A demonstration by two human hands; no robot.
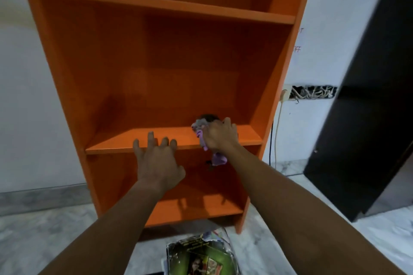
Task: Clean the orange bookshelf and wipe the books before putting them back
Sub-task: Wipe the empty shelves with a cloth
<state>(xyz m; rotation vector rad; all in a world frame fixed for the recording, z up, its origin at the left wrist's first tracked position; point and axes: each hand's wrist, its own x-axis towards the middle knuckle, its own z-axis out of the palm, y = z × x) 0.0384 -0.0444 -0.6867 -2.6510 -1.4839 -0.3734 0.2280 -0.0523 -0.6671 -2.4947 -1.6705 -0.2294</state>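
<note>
I see the orange bookshelf (165,56) emptied; my right hand (220,135) grips a purple cloth (204,138) at the middle shelf's right front edge, my left hand (157,158) rests open on that edge. Books (199,254) wait on the floor, apparently unwiped.

Plain white wall (335,18) behind everything, with some faint handwriting on it that's too blurry to read properly. Floor's a grey-and-white marble (44,234) with a matching grey skirting strip (40,196) along the base of the wall. On the right there's a wall socket (285,94) next to an open hole full of tangled wires (314,92), a pale cable (277,131) hanging down from it. Big dark cabinet (366,107) at the far right.
</note>
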